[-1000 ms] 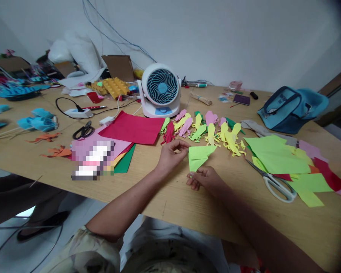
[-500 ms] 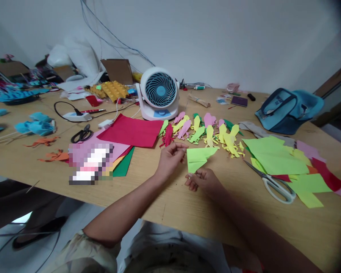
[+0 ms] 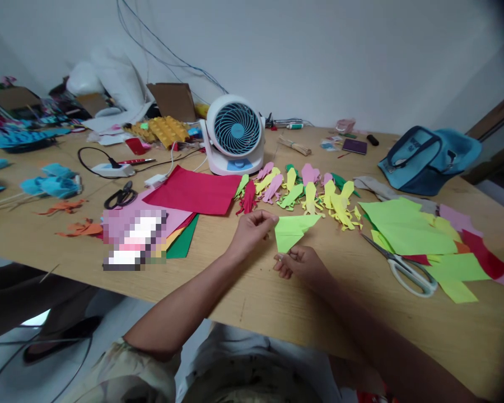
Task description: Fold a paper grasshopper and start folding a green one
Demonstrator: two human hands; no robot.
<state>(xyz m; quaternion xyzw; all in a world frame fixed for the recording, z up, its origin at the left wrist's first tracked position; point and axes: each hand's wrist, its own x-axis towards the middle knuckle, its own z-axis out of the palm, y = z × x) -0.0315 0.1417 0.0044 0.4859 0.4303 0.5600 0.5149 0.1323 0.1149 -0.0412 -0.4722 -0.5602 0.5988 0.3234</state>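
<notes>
A folded piece of lime-green paper point(image 3: 293, 230) is held up just above the table in front of me. My left hand point(image 3: 254, 228) pinches its upper left corner between thumb and fingers. Below it, my right hand point(image 3: 299, 263) grips the lower corner, with fingers curled in. A fold line crosses the paper, and its pointed end reaches to the right. Just beyond it lie several cut paper shapes point(image 3: 311, 197) in yellow, pink, green and red. White-handled scissors point(image 3: 411, 274) rest to the right of my right hand.
Lime-green sheets point(image 3: 407, 229) and coloured scraps lie right, a red sheet point(image 3: 197, 191) left. A white fan point(image 3: 237, 134) stands at the back. Black scissors point(image 3: 121, 196), a power strip point(image 3: 113, 170) and orange cut-outs point(image 3: 82, 228) lie left; a blue bag point(image 3: 428, 159) sits far right.
The green paper has tilted slightly, and its left edge now slants down to a narrower lower corner. Both hands keep their hold almost in the same place.
</notes>
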